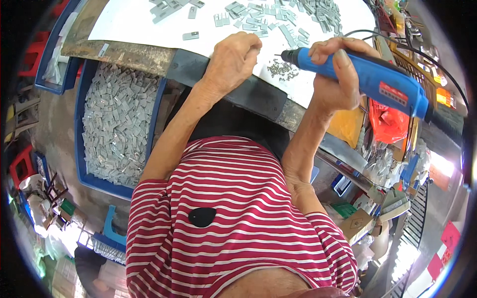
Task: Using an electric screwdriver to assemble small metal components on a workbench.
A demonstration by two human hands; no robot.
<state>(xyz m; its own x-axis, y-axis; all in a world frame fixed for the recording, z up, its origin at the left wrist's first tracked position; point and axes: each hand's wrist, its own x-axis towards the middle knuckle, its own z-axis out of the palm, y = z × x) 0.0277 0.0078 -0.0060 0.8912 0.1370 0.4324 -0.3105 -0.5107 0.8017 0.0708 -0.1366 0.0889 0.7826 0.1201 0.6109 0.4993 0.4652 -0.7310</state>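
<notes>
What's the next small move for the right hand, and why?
I'd probably have the right hand ease the blue power tool toward the small metal pieces: its thin tip appears near that pile, and I can't make out any piece on it.

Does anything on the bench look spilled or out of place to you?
Possibly one thing: small dark bits, probably screws, lie loose on the white sheet, near the tip of the blue screwdriver in the right hand. They're in one patch, so it may be deliberate.
</notes>
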